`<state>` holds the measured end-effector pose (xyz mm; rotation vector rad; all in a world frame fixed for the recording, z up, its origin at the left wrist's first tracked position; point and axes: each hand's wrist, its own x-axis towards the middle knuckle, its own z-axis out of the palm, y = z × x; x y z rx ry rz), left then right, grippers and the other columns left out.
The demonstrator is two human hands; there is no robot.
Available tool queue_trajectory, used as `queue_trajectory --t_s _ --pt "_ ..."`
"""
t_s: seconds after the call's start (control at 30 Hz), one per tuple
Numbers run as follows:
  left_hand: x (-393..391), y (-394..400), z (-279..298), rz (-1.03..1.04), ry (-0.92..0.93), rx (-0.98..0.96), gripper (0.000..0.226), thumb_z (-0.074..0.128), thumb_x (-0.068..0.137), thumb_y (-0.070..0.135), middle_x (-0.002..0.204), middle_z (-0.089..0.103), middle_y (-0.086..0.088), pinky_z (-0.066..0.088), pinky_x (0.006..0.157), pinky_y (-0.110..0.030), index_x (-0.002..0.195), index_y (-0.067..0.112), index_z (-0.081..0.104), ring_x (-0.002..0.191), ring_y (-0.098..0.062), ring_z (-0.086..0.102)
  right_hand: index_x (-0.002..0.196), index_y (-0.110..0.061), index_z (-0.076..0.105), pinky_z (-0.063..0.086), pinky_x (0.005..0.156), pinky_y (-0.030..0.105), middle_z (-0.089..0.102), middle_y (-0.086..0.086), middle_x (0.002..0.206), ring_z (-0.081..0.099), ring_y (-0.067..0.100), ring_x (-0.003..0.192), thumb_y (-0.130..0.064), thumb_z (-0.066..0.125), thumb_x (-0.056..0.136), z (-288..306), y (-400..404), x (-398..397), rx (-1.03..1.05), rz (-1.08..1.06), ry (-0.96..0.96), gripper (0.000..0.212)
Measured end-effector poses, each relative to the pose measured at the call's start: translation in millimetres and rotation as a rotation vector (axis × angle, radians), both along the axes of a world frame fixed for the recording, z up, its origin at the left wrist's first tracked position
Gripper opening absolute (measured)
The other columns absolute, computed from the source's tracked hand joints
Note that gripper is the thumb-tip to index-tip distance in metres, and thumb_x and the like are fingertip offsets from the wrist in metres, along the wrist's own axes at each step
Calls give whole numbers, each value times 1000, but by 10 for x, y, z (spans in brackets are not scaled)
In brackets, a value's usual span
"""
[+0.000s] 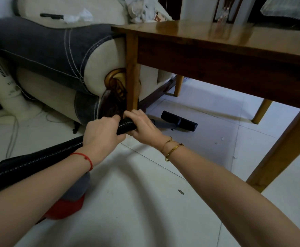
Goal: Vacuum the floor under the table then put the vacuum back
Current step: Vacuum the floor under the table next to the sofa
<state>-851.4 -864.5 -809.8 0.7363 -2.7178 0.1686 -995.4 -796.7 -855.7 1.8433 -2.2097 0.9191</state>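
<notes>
A black ribbed vacuum hose (38,160) runs from the lower left up to the middle of the view. My left hand (102,135) grips it from above, and my right hand (142,126) grips it just ahead, the two hands close together. The black floor nozzle (179,120) lies on the white tile floor (145,202) under the wooden table (216,38). A grey and red vacuum body (69,200) sits on the floor below my left forearm, partly hidden by it.
A cream and dark grey sofa (56,56) stands at the left, touching the table's front left leg (132,75). A white fan base (6,90) with cables lies far left. Small scraps of debris (181,192) dot the tiles. Another table leg (279,152) slants at the right.
</notes>
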Motion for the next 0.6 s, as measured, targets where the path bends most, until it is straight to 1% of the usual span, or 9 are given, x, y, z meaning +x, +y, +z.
queue_trajectory --t_s 0.07,0.13,0.2,0.3,0.43,0.6 --pt "114 -34 26 18 -5 -2 29 59 87 44 70 49 8 25 44 -23 106 23 52 58 -12 47 99 -15 52 35 75 28 48 0 87 41 15 82 -7 64 82 17 -56 110 2 20 -8 22" --pt "196 -67 29 29 -6 -2 30 58 87 45 71 52 8 31 47 -25 106 23 53 59 -12 49 98 -16 52 41 77 32 49 0 87 43 17 83 -7 64 82 22 -96 194 6 44 -11 22" --pt "250 -85 10 34 -4 6 30 58 87 45 71 53 7 34 48 -25 107 23 54 59 -12 51 98 -17 52 39 77 29 51 0 87 43 16 83 -8 63 84 16 -108 247 9 57 -18 21" --pt "282 -100 -26 51 -11 7 30 58 87 45 69 53 8 29 44 -24 106 23 54 57 -11 51 97 -17 52 35 75 26 52 1 88 43 16 82 -9 63 85 -14 -121 276 21 63 -15 18" --pt "237 -125 -62 52 -29 -2 29 58 87 43 73 58 6 29 44 -25 107 22 54 58 -13 52 97 -17 52 38 75 27 53 2 89 43 16 82 -10 63 85 -52 -133 236 33 60 -15 18" --pt "47 -136 -164 50 -37 22 26 59 86 43 69 52 7 23 43 -23 101 22 54 56 -12 49 95 -17 52 39 77 30 52 0 87 43 18 82 -11 64 83 -144 -137 40 75 40 -12 18"
